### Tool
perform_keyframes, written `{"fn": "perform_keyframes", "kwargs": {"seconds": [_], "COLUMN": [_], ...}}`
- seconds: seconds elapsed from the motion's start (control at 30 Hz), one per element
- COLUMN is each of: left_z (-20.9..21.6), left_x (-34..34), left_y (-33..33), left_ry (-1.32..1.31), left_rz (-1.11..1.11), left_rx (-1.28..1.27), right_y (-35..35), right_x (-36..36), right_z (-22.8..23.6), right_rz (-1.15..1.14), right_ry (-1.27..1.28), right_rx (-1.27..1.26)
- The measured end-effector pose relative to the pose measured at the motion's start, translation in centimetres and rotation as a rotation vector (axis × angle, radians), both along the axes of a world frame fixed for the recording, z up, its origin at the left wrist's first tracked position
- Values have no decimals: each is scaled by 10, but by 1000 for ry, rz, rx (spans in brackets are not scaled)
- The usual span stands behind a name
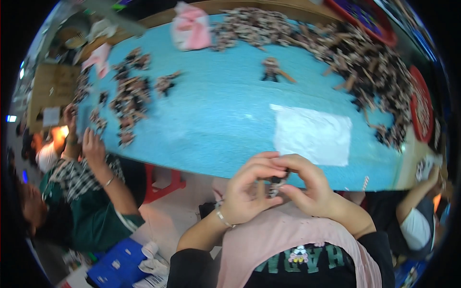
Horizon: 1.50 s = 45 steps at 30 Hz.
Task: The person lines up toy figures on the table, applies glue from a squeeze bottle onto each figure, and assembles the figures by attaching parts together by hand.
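Observation:
Close in front of my chest, at the near edge of the blue table [216, 115], a small dark-and-whitish figure [275, 186] is held between both hands. My left hand [247, 185], with a bracelet at the wrist, curls its fingers and thumb around one side of it. From the other side, the thumb and fingers of my right hand [309, 185] pinch it. Much of the figure is hidden by my fingers. Just beyond my hands lies a white sheet [314, 137]. A similar single figure [270, 71] with a brown strip rests farther back.
Heaps of similar small pieces line the back [254, 29], the right [377, 72] and the left [129, 93]. A pink-and-white bag [191, 29] stands behind. Red trays [421, 108] sit at right. A co-worker's hand [93, 146] works at left, near a red stool [175, 180]. Another person's arm [415, 197] shows at right.

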State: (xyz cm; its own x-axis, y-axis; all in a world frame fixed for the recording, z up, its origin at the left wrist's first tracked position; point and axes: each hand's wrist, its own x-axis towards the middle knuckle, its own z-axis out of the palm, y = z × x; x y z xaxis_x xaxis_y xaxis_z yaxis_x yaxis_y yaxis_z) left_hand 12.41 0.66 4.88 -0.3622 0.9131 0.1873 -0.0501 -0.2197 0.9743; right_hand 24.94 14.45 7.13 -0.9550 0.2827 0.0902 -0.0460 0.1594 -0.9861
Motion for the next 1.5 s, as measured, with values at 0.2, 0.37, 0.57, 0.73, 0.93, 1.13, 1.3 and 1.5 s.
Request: {"fn": "perform_keyframes", "kwargs": {"seconds": [0.2, 0.37, 0.57, 0.73, 0.93, 1.13, 1.3, 1.5], "left_z": [-8, -9, -9, -14, -15, -11, -6, -9], "left_x": [16, 24, 27, 24, 17, 2, 1, 3], "left_y": [0, -1, 0, -1, -1, -3, -8, -19], "left_ry": [-127, -179, -210, -215, -265, -239, -307, -343], "left_rz": [89, 75, 62, 53, 88, 270, 356, 342], "left_rx": [-63, -69, -83, -94, -85, -84, -144, -149], "right_y": [3, 3, 4, 4, 12, 81, 115, 119], "right_x": [9, 16, 19, 17, 4, -49, -112, -119], "right_z": [-9, -12, -12, -15, -6, -16, -43, -37], "right_rz": [-49, -51, -67, -72, -18, -157, -376, -92], "right_ry": [35, 50, -5, -36, -67, -74, -238, -350], "right_rx": [-3, -28, -67, -92, -91, 165, 736, 311]}}
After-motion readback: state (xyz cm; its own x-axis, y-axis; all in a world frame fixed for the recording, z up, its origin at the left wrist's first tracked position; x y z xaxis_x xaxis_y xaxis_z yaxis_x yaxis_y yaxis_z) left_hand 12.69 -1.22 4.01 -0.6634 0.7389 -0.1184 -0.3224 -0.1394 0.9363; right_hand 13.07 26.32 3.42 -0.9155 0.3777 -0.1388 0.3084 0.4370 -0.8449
